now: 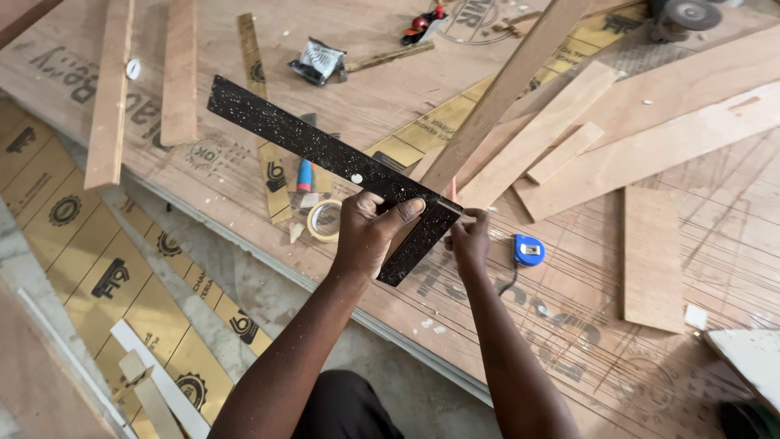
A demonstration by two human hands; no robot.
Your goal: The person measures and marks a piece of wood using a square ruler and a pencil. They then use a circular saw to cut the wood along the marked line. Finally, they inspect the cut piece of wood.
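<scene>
My left hand (370,230) grips a black L-shaped carpenter's square (309,142) speckled with white, thumb pressed on its corner. The long arm runs up and to the left; the short arm points down between my hands. The square lies across a long wooden strip (508,85) that slants from my hands toward the top of the view. My right hand (471,240) is closed on a thin red pencil (453,189) whose tip sits at the square's corner on the strip.
A blue tape measure (528,249) lies just right of my right hand. A roll of tape (325,220) and a blue-red marker (305,175) sit left of my left hand. Several wood offcuts (654,256) lie on plywood sheets (569,325). A power tool (682,16) sits at top right.
</scene>
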